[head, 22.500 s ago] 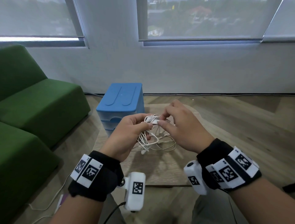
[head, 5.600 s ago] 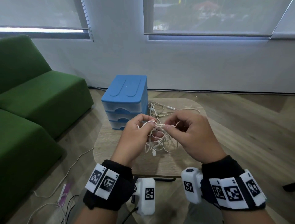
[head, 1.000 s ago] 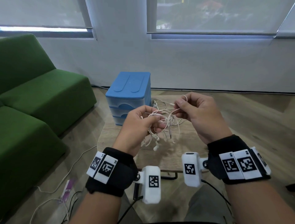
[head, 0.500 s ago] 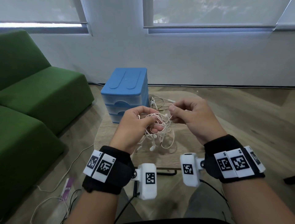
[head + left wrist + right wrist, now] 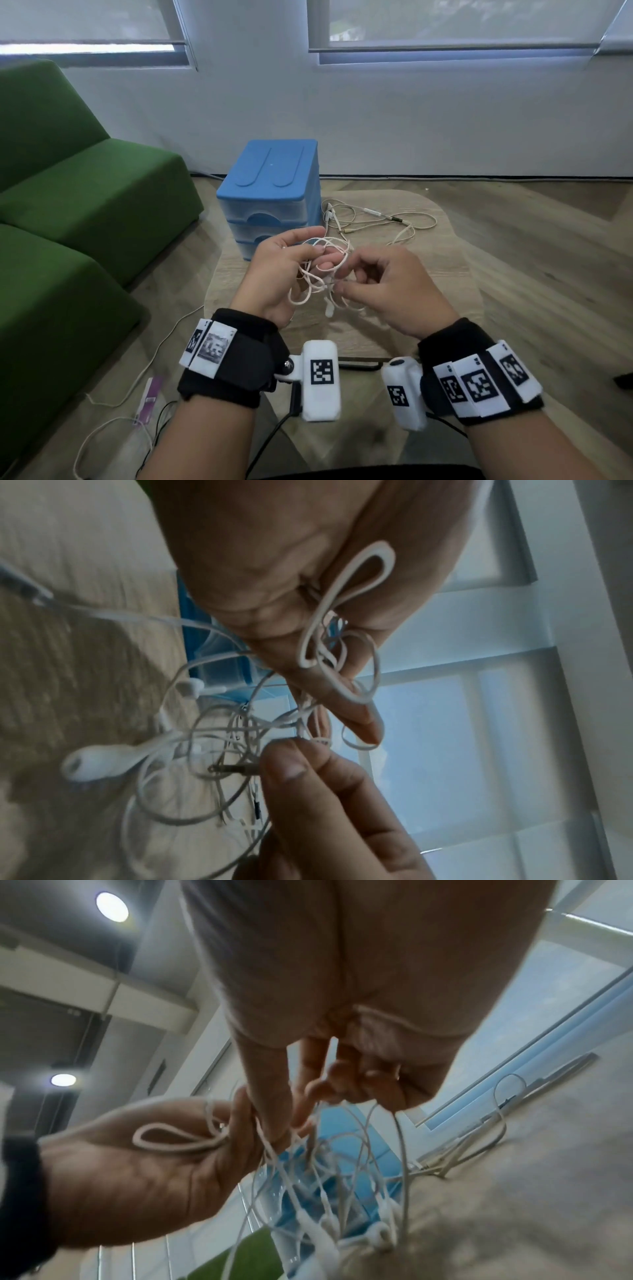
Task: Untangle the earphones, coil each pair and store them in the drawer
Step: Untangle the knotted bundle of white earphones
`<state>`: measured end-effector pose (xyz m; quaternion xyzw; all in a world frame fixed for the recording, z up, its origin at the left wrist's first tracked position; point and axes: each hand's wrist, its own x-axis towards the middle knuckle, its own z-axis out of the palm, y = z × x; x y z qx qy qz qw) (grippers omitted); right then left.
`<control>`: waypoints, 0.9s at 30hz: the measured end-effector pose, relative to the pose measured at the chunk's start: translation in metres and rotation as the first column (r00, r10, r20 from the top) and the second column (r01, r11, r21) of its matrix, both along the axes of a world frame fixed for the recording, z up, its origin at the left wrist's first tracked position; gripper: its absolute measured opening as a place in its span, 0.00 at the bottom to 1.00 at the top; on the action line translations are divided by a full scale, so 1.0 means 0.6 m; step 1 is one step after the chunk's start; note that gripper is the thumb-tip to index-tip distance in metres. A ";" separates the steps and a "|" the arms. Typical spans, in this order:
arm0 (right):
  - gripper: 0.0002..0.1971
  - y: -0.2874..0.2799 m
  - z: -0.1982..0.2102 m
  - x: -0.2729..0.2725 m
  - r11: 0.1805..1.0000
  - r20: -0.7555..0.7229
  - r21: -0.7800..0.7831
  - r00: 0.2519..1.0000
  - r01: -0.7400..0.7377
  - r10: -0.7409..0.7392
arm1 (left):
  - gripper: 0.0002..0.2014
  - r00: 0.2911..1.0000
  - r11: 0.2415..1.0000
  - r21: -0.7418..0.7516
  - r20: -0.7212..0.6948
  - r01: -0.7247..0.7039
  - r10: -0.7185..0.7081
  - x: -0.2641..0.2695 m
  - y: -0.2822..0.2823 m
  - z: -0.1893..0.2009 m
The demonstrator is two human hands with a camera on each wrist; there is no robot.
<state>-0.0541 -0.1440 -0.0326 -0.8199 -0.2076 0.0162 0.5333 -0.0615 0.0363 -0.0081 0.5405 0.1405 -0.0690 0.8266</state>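
A tangle of white earphones (image 5: 320, 274) hangs in the air between both hands above the small wooden table (image 5: 445, 274). My left hand (image 5: 287, 263) grips a bunch of its loops (image 5: 346, 593) between thumb and fingers. My right hand (image 5: 373, 284) pinches the metal jack plug (image 5: 236, 769) amid the cords. Earbuds (image 5: 99, 761) dangle below, close to the tabletop. A second, beige pair of earphones (image 5: 376, 222) lies loose on the table behind. The blue three-drawer unit (image 5: 270, 192) stands at the table's far left, drawers closed.
A green sofa (image 5: 68, 222) fills the left side. White cables and a purple strip (image 5: 149, 397) lie on the floor at lower left. A white wall with windows stands behind the table. Bare wooden floor spreads to the right.
My right hand has dropped from its raised pull and come back in to the tangle, now pinching the plug. The left hand keeps its hold on the loops.
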 end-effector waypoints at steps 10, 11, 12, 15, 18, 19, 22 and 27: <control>0.08 0.021 -0.006 0.004 0.957 0.372 -0.080 0.899 0.278 -0.230 | 0.23 0.994 0.987 -0.160 -0.111 -0.012 -0.006 0.004 0.002 -0.008; 0.07 0.020 -0.005 0.004 0.960 0.371 -0.069 0.900 0.272 -0.228 | 0.22 0.994 0.986 -0.166 -0.112 -0.012 -0.006 0.004 0.005 -0.009; 0.07 0.019 -0.005 0.004 0.963 0.367 -0.061 0.903 0.263 -0.223 | 0.21 0.994 0.986 -0.168 -0.110 -0.010 -0.009 0.003 0.006 -0.010; 0.06 0.019 -0.003 0.004 0.974 0.340 -0.052 0.921 0.222 -0.191 | 0.17 0.995 0.988 -0.155 -0.089 0.026 -0.040 0.000 0.009 -0.011; 0.07 0.012 0.003 0.003 0.979 0.277 -0.016 0.942 0.201 -0.189 | 0.16 0.996 0.997 -0.013 -0.036 0.080 -0.081 -0.001 0.011 -0.014; 0.07 0.007 0.006 0.003 0.981 0.252 -0.002 0.949 0.196 -0.189 | 0.16 0.996 0.995 0.047 -0.020 0.088 -0.087 0.000 0.013 -0.014; 0.07 -0.008 0.013 0.007 0.988 0.158 0.027 0.975 0.152 -0.154 | 0.18 0.992 0.976 0.180 0.010 0.119 -0.123 -0.002 0.015 -0.008; 0.07 -0.011 0.014 0.006 0.988 0.009 0.101 0.993 0.119 -0.121 | 0.21 0.966 0.928 0.282 0.021 0.243 -0.259 -0.011 0.003 0.017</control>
